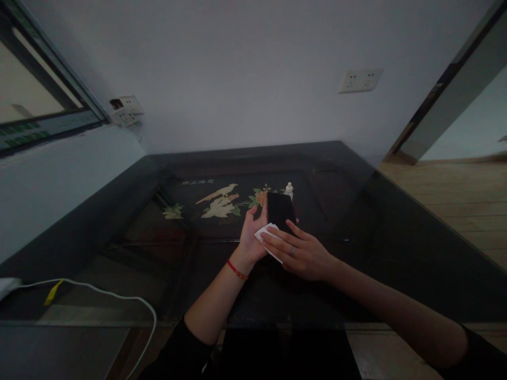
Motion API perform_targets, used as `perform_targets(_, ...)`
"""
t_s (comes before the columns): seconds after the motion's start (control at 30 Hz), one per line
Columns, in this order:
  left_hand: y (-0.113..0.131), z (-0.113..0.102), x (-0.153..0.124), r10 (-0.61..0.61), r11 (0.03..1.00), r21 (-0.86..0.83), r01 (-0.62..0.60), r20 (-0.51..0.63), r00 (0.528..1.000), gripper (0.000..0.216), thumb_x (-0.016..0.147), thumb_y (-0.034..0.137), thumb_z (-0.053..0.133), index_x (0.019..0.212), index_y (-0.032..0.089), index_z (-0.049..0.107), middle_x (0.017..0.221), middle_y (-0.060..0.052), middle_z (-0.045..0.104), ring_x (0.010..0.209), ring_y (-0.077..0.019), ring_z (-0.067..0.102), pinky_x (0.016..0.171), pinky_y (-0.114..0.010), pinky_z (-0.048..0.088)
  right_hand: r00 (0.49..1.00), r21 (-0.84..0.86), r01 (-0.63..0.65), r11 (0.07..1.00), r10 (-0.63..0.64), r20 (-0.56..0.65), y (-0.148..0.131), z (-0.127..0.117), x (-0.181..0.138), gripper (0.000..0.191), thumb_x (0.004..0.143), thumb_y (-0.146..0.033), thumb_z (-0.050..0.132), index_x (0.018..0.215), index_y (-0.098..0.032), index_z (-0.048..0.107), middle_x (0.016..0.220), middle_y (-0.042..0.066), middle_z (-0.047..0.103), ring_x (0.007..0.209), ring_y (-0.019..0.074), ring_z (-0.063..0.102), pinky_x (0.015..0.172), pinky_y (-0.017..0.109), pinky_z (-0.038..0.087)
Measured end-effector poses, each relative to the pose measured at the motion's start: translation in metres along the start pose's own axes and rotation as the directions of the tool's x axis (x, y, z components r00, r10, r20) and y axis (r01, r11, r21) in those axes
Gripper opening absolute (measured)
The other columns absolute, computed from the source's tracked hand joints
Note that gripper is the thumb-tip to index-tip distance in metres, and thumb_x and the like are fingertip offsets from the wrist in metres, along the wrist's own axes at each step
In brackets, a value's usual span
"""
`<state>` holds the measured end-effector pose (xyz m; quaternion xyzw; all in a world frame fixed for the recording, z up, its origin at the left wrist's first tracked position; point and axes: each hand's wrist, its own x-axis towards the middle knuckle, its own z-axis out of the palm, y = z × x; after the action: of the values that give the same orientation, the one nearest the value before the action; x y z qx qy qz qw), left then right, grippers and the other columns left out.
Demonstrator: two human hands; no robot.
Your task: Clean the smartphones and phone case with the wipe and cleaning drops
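Observation:
A dark smartphone (281, 207) lies in my left hand (252, 236), its black face turned up toward me. My left fingers close around it, with the thumb along its left side. My right hand (304, 253) presses a folded white tissue (264, 232) over the phone's lower end, fingers laid along the tissue. Much of the phone's near end is hidden under the tissue and fingers. Just behind the phone stands a small bottle (289, 189) with a white top, its lower part covered by the phone.
The dark glossy table (222, 258) carries an inlaid bird-and-flower picture (219, 206). A white cable (106, 294) with a yellow tag (53, 293) runs over its front left edge from a white block (8, 286). Wall sockets (361, 81) are above the table.

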<state>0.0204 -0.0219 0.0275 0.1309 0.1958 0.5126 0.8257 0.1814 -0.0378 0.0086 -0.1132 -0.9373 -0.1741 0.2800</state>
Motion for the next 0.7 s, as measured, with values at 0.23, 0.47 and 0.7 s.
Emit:
perform_targets(0.23,-0.001,-0.011,0.002,-0.067,0.997,-0.045,0.067,-0.007,0.998,0.050,0.093,0.049,0.030,0.136,0.030,0.049,0.076,0.001,0.068,0.062,-0.0121,0.062,0.067,-0.024,0.046,0.992,0.058,-0.102,0.993,0.106,-0.063,0.008,0.001,0.014,0.036,0.086,-0.017,0.049,0.119,-0.016,0.063,0.117,0.011,0.069,0.120,0.0242,0.057,0.113,0.052,0.032)
perform_targets(0.47,-0.006,-0.005,0.000,-0.114,0.989,-0.096,0.116,0.021,0.993,0.052,0.094,0.053,0.028,0.128,0.024,0.054,0.084,-0.002,0.070,0.075,-0.0161,0.066,0.080,-0.032,0.047,0.948,0.068,-0.297,0.952,0.303,-0.101,0.043,0.015,0.022,0.033,0.087,-0.015,0.047,0.113,-0.022,0.067,0.116,0.006,0.069,0.116,0.0232,0.060,0.113,0.055,0.032)
perform_targets(0.7,-0.018,-0.002,0.002,-0.102,0.986,0.134,0.099,0.014,0.995,0.049,0.094,0.057,0.030,0.138,0.040,0.039,0.119,-0.005,0.064,0.099,-0.0247,0.065,0.092,-0.052,0.044,0.869,0.055,-0.475,0.878,0.478,-0.126,0.076,0.024,0.023,0.030,0.092,-0.020,0.044,0.110,-0.018,0.068,0.115,0.009,0.070,0.114,0.0244,0.061,0.110,0.054,0.036)
